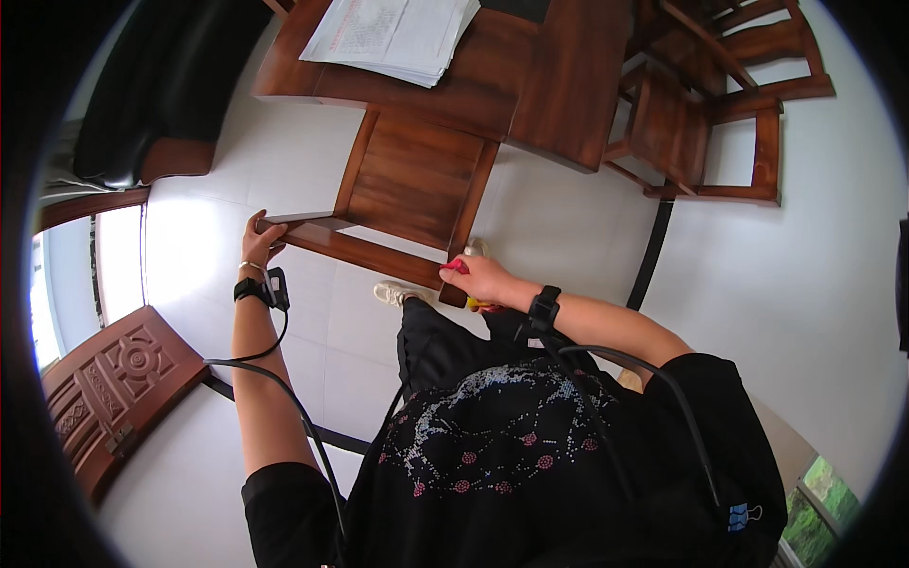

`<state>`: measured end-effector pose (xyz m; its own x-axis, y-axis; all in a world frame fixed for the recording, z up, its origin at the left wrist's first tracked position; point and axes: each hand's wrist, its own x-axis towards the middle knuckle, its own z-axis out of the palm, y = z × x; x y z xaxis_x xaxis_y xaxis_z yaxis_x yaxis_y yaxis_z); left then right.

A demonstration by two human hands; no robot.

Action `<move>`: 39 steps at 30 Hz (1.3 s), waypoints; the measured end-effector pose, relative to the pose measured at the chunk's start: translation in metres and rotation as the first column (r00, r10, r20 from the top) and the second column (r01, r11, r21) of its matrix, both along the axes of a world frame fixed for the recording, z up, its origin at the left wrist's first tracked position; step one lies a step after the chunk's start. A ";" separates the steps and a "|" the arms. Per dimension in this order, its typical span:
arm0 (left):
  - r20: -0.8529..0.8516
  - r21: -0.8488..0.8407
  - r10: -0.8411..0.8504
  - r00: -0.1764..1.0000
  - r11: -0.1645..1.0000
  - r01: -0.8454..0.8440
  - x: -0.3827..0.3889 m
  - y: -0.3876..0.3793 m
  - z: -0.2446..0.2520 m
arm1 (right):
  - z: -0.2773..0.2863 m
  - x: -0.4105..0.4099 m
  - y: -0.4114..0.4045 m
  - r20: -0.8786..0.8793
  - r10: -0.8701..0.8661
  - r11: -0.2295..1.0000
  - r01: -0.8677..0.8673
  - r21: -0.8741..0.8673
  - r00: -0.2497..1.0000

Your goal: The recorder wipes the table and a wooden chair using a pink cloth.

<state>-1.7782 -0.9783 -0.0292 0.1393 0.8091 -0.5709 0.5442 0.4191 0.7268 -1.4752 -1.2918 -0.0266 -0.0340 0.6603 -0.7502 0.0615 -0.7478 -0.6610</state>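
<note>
A brown wooden chair (419, 174) stands in front of me, its seat partly under the table edge. My left hand (260, 243) grips the left end of the chair's top rail (355, 252), thumb on the near side. At the rail's right end is my right hand (490, 278), closed around a small object with a red part (455, 266) above the fist. A yellow part (474, 303) shows below the fist; what the object is cannot be made out. The fist hides most of it, and whether it touches the wood is unclear.
A wooden table (561, 85) bears a stack of printed papers (390, 39). More wooden chairs (671, 135) stand at the right. A black sofa (170, 92) is at the upper left, a carved door (131, 376) below it. Black cables (284, 390) run along my arms.
</note>
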 end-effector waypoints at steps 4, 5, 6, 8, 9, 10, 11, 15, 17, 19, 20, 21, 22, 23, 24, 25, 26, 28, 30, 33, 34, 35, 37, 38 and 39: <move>0.012 0.173 0.305 0.952 0.938 -0.302 0.019 -0.019 -0.018 | -0.031 0.004 -0.002 0.201 0.057 0.945 -0.118 0.305 0.978; 0.023 0.220 0.425 0.905 0.881 -0.420 0.033 -0.028 -0.028 | -0.042 0.012 -0.008 0.200 0.055 0.946 -0.116 0.303 0.978; 0.001 0.182 0.593 0.805 0.791 -0.584 0.031 -0.038 -0.041 | -0.036 0.015 -0.006 -0.014 0.035 0.987 -0.032 0.156 0.999; -0.008 -0.106 0.721 0.693 0.688 -0.718 0.031 -0.039 -0.064 | -0.044 0.025 -0.007 -0.306 -0.148 0.988 0.129 -0.084 0.940; 0.036 -0.203 0.716 0.697 0.688 -0.697 0.064 -0.042 -0.076 | -0.071 0.043 -0.014 -0.314 -0.210 0.976 0.180 -0.122 0.926; 0.171 -0.202 0.742 0.648 0.671 -0.714 0.056 -0.041 -0.086 | -0.074 0.047 -0.012 -0.276 -0.270 0.962 0.247 -0.116 0.922; 0.301 -0.199 0.752 0.587 0.651 -0.732 0.048 -0.043 -0.097 | -0.078 0.050 -0.008 -0.241 -0.327 0.945 0.310 -0.109 0.914; 0.143 -0.302 0.890 0.434 0.457 -0.837 0.015 -0.032 -0.109 | -0.140 0.082 0.008 0.090 -0.210 0.893 0.228 -0.388 0.974; -0.036 -0.043 0.827 0.561 0.559 -0.828 0.050 -0.046 -0.094 | -0.171 0.101 0.011 0.394 -0.129 0.973 0.193 -0.125 0.910; 0.053 -0.082 0.838 0.544 0.546 -0.834 0.091 -0.040 -0.076 | -0.228 0.135 0.020 0.488 -0.256 0.945 0.323 -0.055 0.834; 0.107 -0.075 0.853 0.512 0.520 -0.851 0.088 -0.045 -0.073 | -0.245 0.139 0.029 0.501 -0.295 0.934 0.357 -0.028 0.813; 0.079 0.014 0.857 0.509 0.510 -0.860 0.065 -0.043 -0.079 | -0.256 0.137 0.044 0.501 -0.332 0.925 0.380 0.007 0.799; 0.059 0.058 0.869 0.491 0.488 -0.871 0.069 -0.048 -0.078 | -0.268 0.142 0.059 0.649 -0.395 0.910 0.372 0.180 0.650; 0.040 0.101 0.878 0.477 0.471 -0.876 0.076 -0.053 -0.076 | -0.277 0.149 0.070 0.711 -0.431 0.897 0.347 0.273 0.555; 0.029 0.115 0.894 0.448 0.442 -0.890 0.076 -0.057 -0.072 | -0.284 0.152 0.085 0.757 -0.468 0.881 0.306 0.360 0.456; -0.016 0.155 0.880 0.475 0.471 -0.868 0.069 -0.063 -0.068 | -0.286 0.148 0.098 0.766 -0.456 0.888 0.287 0.359 0.453; -0.051 0.180 0.858 0.512 0.512 -0.840 0.070 -0.063 -0.064 | -0.292 0.153 0.112 0.840 -0.318 0.936 0.286 0.205 0.440; -0.023 0.177 0.871 0.491 0.487 -0.855 0.071 -0.063 -0.068 | -0.307 0.161 0.132 0.847 -0.314 0.945 0.228 0.234 0.428; 0.014 0.135 0.864 0.504 0.498 -0.857 0.081 -0.063 -0.071 | -0.327 0.169 0.147 0.865 -0.256 0.967 0.132 0.220 0.432; 0.054 0.131 0.881 0.470 0.461 -0.878 0.078 -0.067 -0.058 | -0.321 0.118 0.185 0.851 0.044 0.996 0.047 -0.080 0.523; 0.047 0.125 0.887 0.458 0.450 -0.884 0.084 -0.065 -0.058 | -0.328 0.113 0.190 0.900 -0.005 1.000 -0.014 0.012 0.435; 0.040 0.121 0.881 0.472 0.465 -0.877 0.090 -0.063 -0.058 | -0.336 0.110 0.197 0.936 -0.064 0.992 -0.084 0.099 0.347; 0.014 0.123 0.880 0.474 0.469 -0.875 0.092 -0.063 -0.057 | -0.341 0.094 0.221 0.944 -0.055 0.978 -0.173 0.116 0.325; 0.002 0.133 0.883 0.469 0.465 -0.875 0.088 -0.065 -0.055 | -0.337 0.080 0.239 0.907 0.013 0.978 -0.195 0.077 0.421; -0.002 0.138 0.883 0.468 0.464 -0.875 0.087 -0.066 -0.052 | -0.329 0.071 0.259 0.869 0.059 0.973 -0.222 0.059 0.491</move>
